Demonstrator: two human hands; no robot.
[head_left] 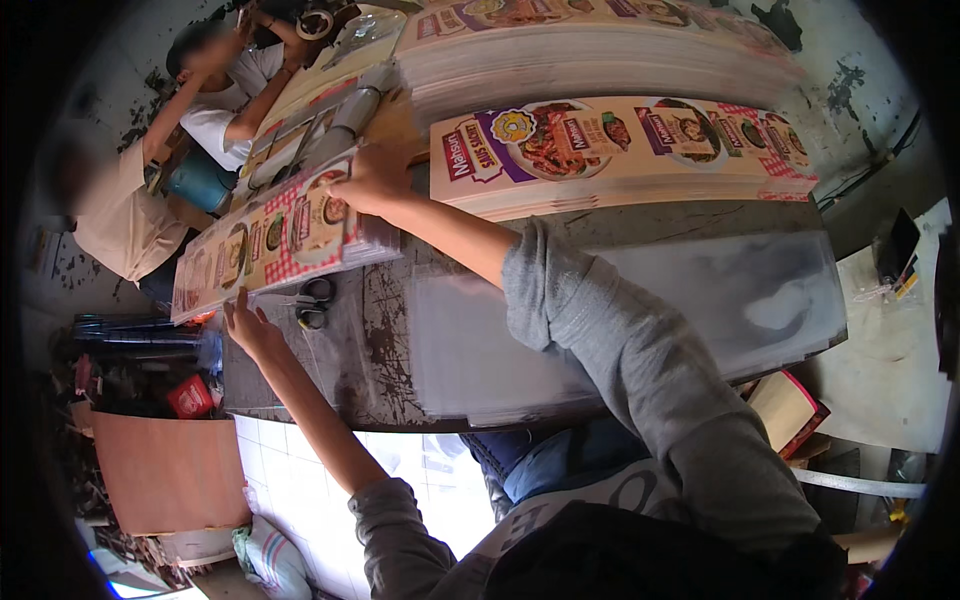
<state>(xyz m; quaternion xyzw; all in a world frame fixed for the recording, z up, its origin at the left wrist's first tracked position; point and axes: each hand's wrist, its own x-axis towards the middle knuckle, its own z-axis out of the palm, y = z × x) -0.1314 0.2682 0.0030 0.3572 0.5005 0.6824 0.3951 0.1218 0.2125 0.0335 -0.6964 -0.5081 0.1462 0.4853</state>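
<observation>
Red-checked, food-photo label sheets (285, 238) sit between the left hand (252, 328) and right hand (372, 182), both touching, can't tell if pinching tbh; scuffed dark tabletop (385, 315) underneath, white tiled floor (290, 480) below the left one.

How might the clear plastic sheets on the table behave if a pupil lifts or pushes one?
The clear plastic sheets look thin and filmy, so one would probably flop when lifted. Their glossy glare suggests they may slide easily. Lying flat, they seem unlikely to tip.
</observation>
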